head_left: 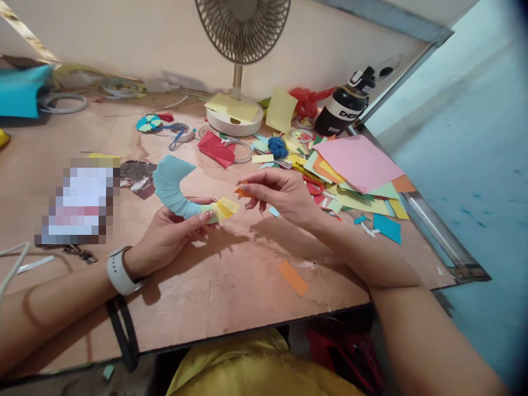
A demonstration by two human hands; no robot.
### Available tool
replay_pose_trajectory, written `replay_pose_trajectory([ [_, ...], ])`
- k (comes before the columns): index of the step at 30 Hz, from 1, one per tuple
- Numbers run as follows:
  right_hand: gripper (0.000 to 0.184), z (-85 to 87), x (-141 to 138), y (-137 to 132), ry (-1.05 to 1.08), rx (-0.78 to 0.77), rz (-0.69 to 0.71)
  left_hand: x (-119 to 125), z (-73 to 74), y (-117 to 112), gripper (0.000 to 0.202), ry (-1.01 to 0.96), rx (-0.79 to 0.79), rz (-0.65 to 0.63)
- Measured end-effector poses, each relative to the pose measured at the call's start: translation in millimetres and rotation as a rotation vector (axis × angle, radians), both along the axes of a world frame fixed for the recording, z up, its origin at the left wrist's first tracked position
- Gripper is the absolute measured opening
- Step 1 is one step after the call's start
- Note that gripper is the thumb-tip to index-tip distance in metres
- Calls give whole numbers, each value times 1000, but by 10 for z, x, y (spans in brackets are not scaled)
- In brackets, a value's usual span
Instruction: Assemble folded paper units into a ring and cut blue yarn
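Note:
Between the thumb and fingers of my left hand (pixel 177 225) is a curved chain of folded paper pieces (pixel 171 184). Most of its pieces are light blue, fanned into an arc, and yellow pieces (pixel 226 208) form its right end. My right hand (pixel 276 192) pinches a small folded orange paper piece (pixel 244 190) at its fingertips, a short gap from the yellow end. A flat orange paper strip (pixel 293 278) lies on the table below my right hand. The fingers of my left hand behind the chain are partly hidden.
A phone (pixel 78 203) lies at the left. Behind stand a fan (pixel 237 82) and a black bottle (pixel 343 107). Coloured paper sheets (pixel 357 162), scissors (pixel 313 187), blue yarn (pixel 278 147) and tape rolls (pixel 239 150) crowd the back and right. The table's front edge (pixel 256 330) is near me.

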State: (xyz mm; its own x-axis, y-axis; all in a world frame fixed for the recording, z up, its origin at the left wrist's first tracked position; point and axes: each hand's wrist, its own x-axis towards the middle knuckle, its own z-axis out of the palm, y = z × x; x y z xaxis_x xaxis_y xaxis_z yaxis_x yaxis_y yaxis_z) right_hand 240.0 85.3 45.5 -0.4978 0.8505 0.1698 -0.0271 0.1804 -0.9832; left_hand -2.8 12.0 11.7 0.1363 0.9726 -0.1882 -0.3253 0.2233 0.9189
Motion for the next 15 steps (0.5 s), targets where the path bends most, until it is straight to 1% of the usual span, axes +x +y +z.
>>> replay_pose_trajectory([
  [3,40,36,-15,-48,-16,-23,29,-10,-13,-8,29,15,26,-11],
  [7,37,59,-31,-106,6,48,-1,-9,-26,-15,29,41,60,2],
  [10,30,67,-33,-164,1,130,-24,8,-14,-19,26,53,72,27],
  [15,21,93,-23,-230,-44,358,-76,32,11,-20,24,89,83,33],
])
